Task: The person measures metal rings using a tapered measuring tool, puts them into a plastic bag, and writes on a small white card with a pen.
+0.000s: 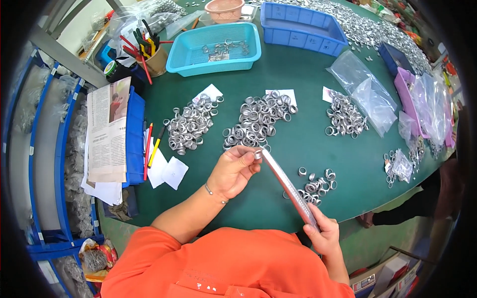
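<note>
Between the thumb and fingers of my left hand (pixel 229 175), a silver-coloured ring (pixel 258 155) is pinched. My right hand (pixel 324 231) is closed round the lower end of a metal ring mandrel (pixel 288 185) with markings along its length. The mandrel slants up to the left, and its narrow tip meets the ring; how far it enters cannot be made out. Just beyond my left hand lies a large ring pile (pixel 263 116). A smaller group of rings (pixel 318 186) sits to the right of the mandrel.
More ring piles lie at left (pixel 191 124) and right (pixel 344 115), with white paper slips beside them. Across the green table (pixel 298 134) stand a turquoise basket (pixel 213 68) and a blue bin (pixel 303 39). Clear plastic bags (pixel 365 92) lie at right, pens (pixel 156 146) at left.
</note>
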`<state>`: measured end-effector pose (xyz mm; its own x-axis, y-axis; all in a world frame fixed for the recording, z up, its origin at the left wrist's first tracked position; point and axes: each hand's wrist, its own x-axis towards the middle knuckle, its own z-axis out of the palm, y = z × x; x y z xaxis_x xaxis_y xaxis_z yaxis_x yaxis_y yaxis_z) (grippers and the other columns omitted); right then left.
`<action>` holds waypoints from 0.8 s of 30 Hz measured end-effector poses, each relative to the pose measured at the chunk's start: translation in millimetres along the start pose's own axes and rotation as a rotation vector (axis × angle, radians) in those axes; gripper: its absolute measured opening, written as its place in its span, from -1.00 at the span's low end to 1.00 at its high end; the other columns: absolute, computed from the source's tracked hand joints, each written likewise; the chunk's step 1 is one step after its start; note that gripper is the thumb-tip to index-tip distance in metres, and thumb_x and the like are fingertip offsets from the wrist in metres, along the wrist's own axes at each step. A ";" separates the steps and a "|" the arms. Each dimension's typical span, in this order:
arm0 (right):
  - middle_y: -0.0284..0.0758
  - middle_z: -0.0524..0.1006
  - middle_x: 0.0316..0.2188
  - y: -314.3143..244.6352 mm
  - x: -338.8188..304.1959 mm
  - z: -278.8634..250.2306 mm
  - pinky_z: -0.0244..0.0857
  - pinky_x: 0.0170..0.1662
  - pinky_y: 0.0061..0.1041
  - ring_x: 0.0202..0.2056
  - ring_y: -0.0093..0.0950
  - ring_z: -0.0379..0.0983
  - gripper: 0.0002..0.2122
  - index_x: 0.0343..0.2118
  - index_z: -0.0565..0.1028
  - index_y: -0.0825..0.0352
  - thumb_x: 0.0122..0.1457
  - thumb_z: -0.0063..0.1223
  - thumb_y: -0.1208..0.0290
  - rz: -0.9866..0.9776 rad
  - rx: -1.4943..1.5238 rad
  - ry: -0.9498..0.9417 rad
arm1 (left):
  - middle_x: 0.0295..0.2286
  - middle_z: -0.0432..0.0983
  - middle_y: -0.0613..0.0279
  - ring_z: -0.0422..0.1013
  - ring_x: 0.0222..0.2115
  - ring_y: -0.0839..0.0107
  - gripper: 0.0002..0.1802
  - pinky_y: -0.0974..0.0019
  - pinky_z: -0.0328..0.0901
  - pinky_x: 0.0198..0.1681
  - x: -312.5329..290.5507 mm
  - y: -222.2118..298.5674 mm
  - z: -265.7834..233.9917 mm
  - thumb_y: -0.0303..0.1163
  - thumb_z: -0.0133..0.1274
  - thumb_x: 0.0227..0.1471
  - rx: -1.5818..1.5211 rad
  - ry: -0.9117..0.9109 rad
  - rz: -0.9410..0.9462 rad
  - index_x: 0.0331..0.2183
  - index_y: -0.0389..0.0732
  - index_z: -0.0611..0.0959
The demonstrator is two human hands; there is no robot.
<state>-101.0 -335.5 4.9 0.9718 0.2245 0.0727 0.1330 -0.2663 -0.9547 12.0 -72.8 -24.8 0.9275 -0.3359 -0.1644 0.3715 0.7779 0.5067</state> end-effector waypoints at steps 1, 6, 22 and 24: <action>-0.17 0.56 -0.38 -1.4 1.2 1.2 0.29 -0.30 -0.68 -0.41 -0.57 0.50 -0.55 0.00 0.35 0.47 -0.02 0.13 0.56 0.001 0.002 -0.001 | -0.32 0.51 0.09 0.43 -0.33 0.37 -0.88 0.30 0.35 -0.20 -0.7 0.6 1.5 -0.55 0.00 0.03 -0.014 0.021 0.023 -0.31 -0.20 0.56; -0.15 0.48 -0.57 -9.4 9.0 6.7 0.30 -0.44 -0.61 -0.57 -0.47 0.46 -0.53 -0.01 0.38 0.43 -0.07 0.17 0.58 -0.039 -0.150 -0.066 | -0.33 0.50 0.05 0.44 -0.28 0.30 -0.69 0.29 0.38 -0.20 -7.5 4.0 12.3 -0.70 0.08 -0.13 0.137 -0.002 0.124 -0.27 -0.21 0.48; -0.09 0.52 -0.49 -14.9 6.6 -0.2 0.31 -0.38 -0.60 -0.49 -0.44 0.52 -0.56 -0.05 0.39 0.47 -0.06 0.16 0.55 0.107 -0.098 -0.132 | -0.43 0.44 0.17 0.35 -0.52 0.51 -0.88 0.46 0.28 -0.42 -14.5 34.5 10.2 -0.55 -0.04 0.04 0.401 0.251 0.280 -0.35 -0.36 0.55; -0.14 0.54 -0.49 -8.3 -1.3 -5.4 0.30 -0.39 -0.61 -0.50 -0.52 0.48 -0.57 -0.05 0.39 0.50 -0.04 0.14 0.54 0.129 -0.112 -0.088 | -0.43 0.44 0.22 0.31 -0.55 0.56 -0.86 0.53 0.21 -0.45 -8.8 66.3 -10.8 -0.50 -0.03 0.06 0.900 0.504 0.631 -0.34 -0.35 0.58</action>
<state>-102.3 -338.7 14.3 0.9620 0.2613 -0.0788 0.0336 -0.4000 -0.9159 28.9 -12.6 1.0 0.9219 0.3701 0.1142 -0.1289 0.0150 0.9915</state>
